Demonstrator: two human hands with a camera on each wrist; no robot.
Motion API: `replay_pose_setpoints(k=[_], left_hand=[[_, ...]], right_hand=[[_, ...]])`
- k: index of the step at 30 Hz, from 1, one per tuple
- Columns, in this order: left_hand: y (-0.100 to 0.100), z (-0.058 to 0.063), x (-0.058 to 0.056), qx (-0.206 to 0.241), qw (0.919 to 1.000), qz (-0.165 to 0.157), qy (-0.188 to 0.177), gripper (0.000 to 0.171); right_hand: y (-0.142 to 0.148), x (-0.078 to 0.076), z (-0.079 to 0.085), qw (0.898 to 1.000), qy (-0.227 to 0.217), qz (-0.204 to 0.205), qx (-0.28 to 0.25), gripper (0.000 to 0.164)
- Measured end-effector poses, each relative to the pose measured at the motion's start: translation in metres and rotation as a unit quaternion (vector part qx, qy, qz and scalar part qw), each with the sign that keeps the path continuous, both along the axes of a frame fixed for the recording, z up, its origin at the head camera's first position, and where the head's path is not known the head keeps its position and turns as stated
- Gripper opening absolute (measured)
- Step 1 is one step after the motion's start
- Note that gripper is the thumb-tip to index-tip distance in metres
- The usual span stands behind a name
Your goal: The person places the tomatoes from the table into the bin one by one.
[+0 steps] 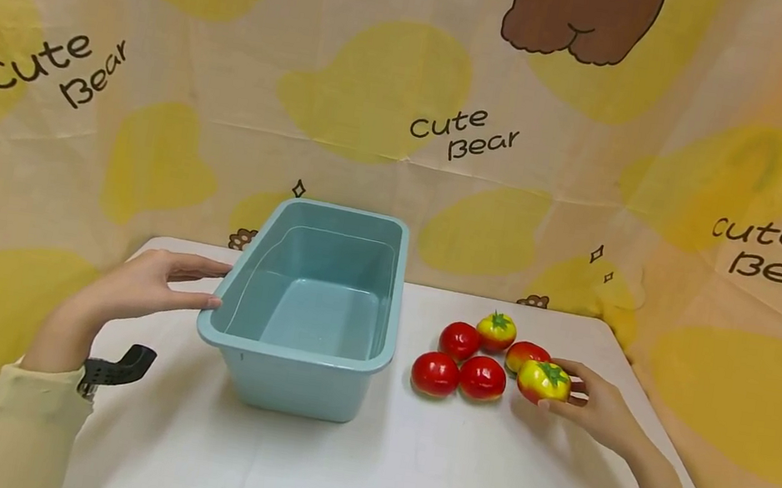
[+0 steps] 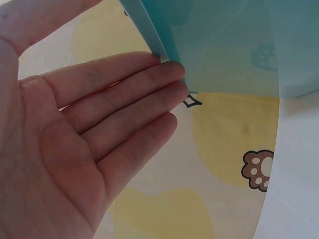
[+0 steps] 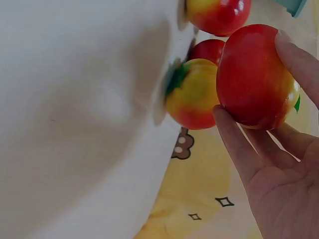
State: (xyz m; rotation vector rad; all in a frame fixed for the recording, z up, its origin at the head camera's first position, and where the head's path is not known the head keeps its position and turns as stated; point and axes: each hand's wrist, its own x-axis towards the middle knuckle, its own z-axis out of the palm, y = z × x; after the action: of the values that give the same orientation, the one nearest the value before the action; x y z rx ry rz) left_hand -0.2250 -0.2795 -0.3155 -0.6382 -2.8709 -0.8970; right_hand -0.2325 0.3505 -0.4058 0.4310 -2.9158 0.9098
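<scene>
My right hand [image 1: 601, 409] holds a red and yellow tomato [image 1: 543, 381] with a green leafy top, thumb on one side and fingers on the other. The right wrist view shows this tomato's smooth red underside [image 3: 251, 74], raised off the white table. On the left, my left hand [image 1: 145, 285] touches the rim of a light blue plastic tub [image 1: 294, 386]. Its fingers [image 2: 124, 94] are straight and close together, at the tub's outer left side. Nothing lies inside the tub.
Several more tomatoes lie on the white table [image 1: 402, 473] right of the tub: red ones [image 1: 435, 375] in front, a yellow one [image 1: 496, 333] with a green top behind, and a red-yellow one [image 1: 524, 355] beside the held tomato. A printed cloth [image 1: 376, 90] hangs behind the table.
</scene>
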Motion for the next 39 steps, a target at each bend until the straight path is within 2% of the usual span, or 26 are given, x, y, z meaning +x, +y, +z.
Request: replay_pose_setpoints(k=[13,19,25,31,39], left_hand=[[0.002,0.004,-0.001,0.001,0.9999,-0.008,0.009,0.056],[0.004,0.008,-0.001,0.002,0.9997,-0.018,0.017,0.054],[0.001,0.006,-0.001,0.001,1.0,-0.008,0.0,0.058],[-0.001,0.004,-0.001,-0.002,0.9999,-0.01,0.01,0.058],[-0.001,0.005,0.002,-0.005,0.9999,-0.011,0.008,0.054]], right_hand=[[-0.01,-0.014,0.041,0.999,0.021,0.033,0.004,0.07],[-0.02,-0.021,0.064,0.998,0.027,0.047,-0.011,0.068],[-0.036,-0.031,0.088,0.997,0.032,0.06,-0.022,0.067],[-0.057,-0.041,0.108,0.998,0.026,0.058,-0.025,0.071],[-0.084,-0.052,0.128,0.996,0.042,0.076,-0.027,0.071]])
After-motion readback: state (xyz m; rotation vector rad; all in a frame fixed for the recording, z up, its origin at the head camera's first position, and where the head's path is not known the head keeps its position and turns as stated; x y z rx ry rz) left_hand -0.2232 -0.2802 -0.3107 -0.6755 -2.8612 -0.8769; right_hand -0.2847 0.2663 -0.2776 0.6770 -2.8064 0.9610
